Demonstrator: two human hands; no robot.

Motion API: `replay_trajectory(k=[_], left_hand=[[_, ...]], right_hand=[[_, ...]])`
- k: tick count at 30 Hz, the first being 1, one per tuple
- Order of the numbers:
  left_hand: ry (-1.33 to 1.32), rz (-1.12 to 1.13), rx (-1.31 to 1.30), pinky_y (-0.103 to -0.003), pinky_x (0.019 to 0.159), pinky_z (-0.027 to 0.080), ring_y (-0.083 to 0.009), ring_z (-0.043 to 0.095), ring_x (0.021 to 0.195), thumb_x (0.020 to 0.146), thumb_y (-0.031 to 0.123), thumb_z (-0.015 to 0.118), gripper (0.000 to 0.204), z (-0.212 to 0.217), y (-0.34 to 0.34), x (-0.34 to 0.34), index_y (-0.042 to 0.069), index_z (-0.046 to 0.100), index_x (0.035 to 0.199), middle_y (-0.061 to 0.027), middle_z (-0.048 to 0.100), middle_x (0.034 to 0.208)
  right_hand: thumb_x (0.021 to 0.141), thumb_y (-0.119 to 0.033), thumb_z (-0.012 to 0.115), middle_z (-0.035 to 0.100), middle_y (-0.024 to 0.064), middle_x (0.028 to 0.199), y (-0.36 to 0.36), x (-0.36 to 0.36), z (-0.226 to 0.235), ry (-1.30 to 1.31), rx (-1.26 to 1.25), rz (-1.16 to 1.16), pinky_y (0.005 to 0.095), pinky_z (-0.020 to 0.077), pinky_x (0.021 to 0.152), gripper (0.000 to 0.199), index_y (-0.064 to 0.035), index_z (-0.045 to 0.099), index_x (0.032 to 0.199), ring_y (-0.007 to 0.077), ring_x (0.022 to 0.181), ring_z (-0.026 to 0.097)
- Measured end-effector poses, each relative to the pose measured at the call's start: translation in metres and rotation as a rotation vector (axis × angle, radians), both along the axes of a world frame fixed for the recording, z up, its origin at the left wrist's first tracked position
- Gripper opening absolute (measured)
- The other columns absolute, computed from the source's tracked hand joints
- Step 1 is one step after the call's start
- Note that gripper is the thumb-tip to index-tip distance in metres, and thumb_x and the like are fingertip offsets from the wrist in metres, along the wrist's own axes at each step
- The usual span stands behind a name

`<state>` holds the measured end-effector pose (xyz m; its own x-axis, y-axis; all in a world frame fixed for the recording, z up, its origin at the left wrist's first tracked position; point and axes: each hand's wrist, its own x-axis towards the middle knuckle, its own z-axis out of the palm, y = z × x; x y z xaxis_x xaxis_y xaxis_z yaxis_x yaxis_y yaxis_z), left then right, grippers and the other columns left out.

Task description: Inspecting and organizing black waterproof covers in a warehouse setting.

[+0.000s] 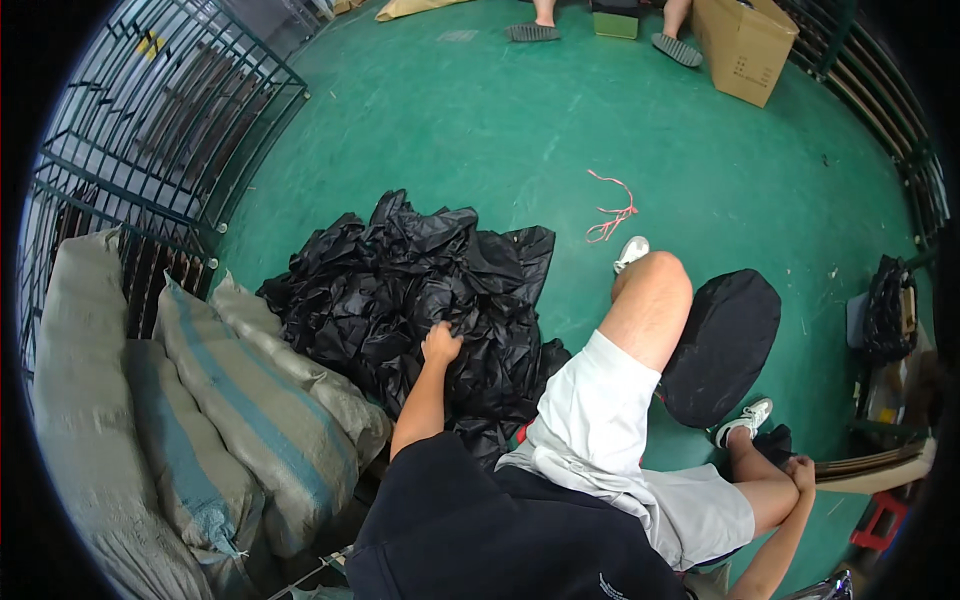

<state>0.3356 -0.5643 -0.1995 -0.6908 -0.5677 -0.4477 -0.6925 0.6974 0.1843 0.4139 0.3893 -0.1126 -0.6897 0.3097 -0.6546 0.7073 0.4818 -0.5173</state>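
Observation:
A large heap of crumpled, shiny black fabric (400,270) lies on the floor in front and to the left. My left hand (441,344) is closed on a fold of it near the middle of the heap. On the far right, my right hand (801,473) is closed beside my right knee. A small piece of black cloth (774,444) shows against that hand, partly behind the leg; whether the fingers grip it is hidden. Right of my left leg stands a rounded, flat-topped black fabric item (722,345).
Full woven sacks (255,400) lean at the left, by a green metal rack (190,130). Pink string (615,212) lies on the green floor (480,130). Ahead are a cardboard box (745,45) and another person's slippered feet (535,32). A red stool (880,522) stands at right.

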Motion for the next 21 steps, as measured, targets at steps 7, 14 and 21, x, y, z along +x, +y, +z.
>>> replay_trajectory(k=[7,14,21], left_hand=[[0.049,0.681,-0.028,-0.047,0.1,0.041,-0.0354,0.052,0.118,0.079,0.034,0.073,0.07,-0.036,-0.006,0.022,0.007,0.038,0.132,-0.0155,0.05,0.131],[0.499,0.861,0.293,-0.041,0.08,0.048,-0.0303,0.064,0.09,0.077,0.034,0.076,0.04,-0.084,-0.104,0.02,-0.002,0.066,0.092,-0.0171,0.068,0.097],[0.765,1.229,0.357,-0.04,0.061,0.042,-0.0248,0.053,0.063,0.092,0.019,0.058,0.024,-0.069,-0.034,-0.048,-0.001,0.06,0.078,-0.0094,0.061,0.073]], right_hand=[[0.085,-0.009,0.064,0.057,0.0036,0.066,-0.008,0.005,0.021,0.047,-0.007,-0.095,0.0274,0.0415,0.051,0.011,-0.0002,0.058,0.081,0.0116,0.056,0.051],[0.085,-0.008,0.063,0.056,0.0035,0.063,-0.032,-0.024,-0.005,-0.017,-0.011,0.009,0.0276,0.0411,0.049,0.01,-0.0009,0.057,0.08,0.0121,0.054,0.051],[0.086,-0.01,0.064,0.057,0.0057,0.065,-0.006,0.002,0.036,0.011,0.029,-0.045,0.0289,0.0425,0.047,0.012,-0.0012,0.057,0.082,0.0139,0.052,0.052]])
